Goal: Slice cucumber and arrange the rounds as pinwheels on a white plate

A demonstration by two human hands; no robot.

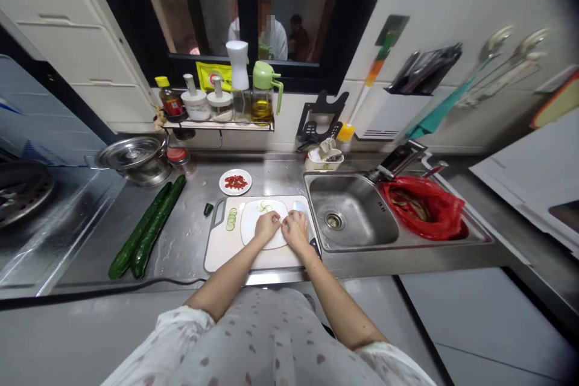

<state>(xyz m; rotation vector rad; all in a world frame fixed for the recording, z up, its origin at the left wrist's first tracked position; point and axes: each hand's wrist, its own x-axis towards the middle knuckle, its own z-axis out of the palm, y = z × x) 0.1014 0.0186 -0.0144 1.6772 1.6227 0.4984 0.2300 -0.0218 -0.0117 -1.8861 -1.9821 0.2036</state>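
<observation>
My left hand (267, 227) and my right hand (295, 230) are close together over a white plate (251, 234), fingers closed in a pinch. Between their fingertips shows a small pale-green piece, apparently a cucumber slice (281, 221). Several cucumber slices (264, 207) lie in a curve near the plate's far rim. The plate rests on a cutting board (219, 253), where more slices overlap in a short row (231, 219) at the left. A knife (315, 246) lies at the board's right side, partly hidden under my right hand and wrist.
Two whole cucumbers (151, 232) and a cut cucumber end (208, 209) lie to the left. A small plate (235, 173) of chopped red pieces stands behind the board. At right are the sink (362, 232) and a red plastic bag (446, 217). Condiments line a shelf (244, 126).
</observation>
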